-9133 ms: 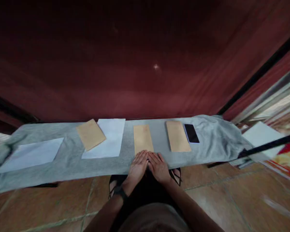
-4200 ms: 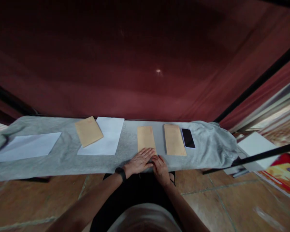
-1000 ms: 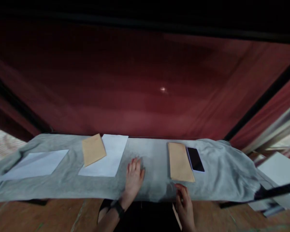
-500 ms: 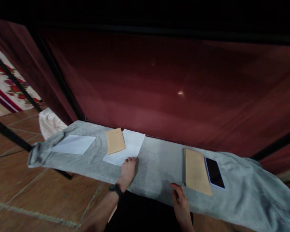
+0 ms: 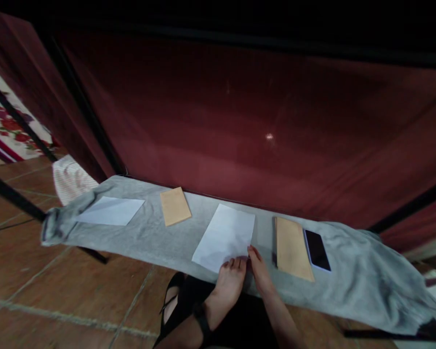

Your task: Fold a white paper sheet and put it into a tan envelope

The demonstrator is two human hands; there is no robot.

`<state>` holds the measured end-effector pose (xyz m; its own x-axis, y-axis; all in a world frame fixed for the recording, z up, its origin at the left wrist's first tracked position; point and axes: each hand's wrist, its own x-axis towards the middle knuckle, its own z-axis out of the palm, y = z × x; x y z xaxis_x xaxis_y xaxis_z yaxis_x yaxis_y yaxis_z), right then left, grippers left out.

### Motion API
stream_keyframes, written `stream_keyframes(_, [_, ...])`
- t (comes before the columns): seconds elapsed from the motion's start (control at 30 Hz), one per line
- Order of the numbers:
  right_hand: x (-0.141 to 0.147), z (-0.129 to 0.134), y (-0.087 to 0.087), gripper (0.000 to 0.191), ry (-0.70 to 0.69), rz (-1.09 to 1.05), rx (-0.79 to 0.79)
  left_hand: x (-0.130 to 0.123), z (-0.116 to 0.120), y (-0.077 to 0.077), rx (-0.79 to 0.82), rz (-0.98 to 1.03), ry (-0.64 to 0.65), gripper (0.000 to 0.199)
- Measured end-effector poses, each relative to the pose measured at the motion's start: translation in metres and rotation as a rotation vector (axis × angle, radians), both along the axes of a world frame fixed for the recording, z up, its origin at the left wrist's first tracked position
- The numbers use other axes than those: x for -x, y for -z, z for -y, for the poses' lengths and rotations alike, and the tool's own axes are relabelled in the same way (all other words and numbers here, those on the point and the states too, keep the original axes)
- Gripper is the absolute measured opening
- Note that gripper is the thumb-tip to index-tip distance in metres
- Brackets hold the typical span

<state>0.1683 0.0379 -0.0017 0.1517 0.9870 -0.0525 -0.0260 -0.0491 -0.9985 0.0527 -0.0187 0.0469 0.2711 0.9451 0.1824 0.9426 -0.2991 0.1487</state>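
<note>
Slid right since half a second ago: paper (image 5: 225, 236), now mid-surface (image 5: 148, 237), off the envelope (image 5: 175, 206). Left hand (image 5: 229, 280) and right hand (image 5: 259, 271) flat, fingers (image 5: 236, 263) narrow, touching its near edge.

Tiled home floor (image 5: 58, 271), maroon curtain (image 5: 240, 126)

- Head-worn, looking forward and down from above, tilted slightly leftward.
- Close over the grey cloth (image 5: 160, 237), both hands at the lower edge.
- Facing a red curtain (image 5: 261, 126) beyond.
</note>
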Motion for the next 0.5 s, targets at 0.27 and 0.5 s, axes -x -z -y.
stream_keyframes(0.27, [-0.01, -0.026, 0.009, 0.045, 0.04, 0.094, -0.004, 0.045, -0.014, 0.018, -0.138, 0.184, -0.032, 0.047])
stream_keyframes(0.5, [-0.013, -0.031, 0.01, 0.047, 0.137, 0.504, -0.121, 0.09, -0.038, 0.042, -0.058, -0.009, -0.224, 0.056])
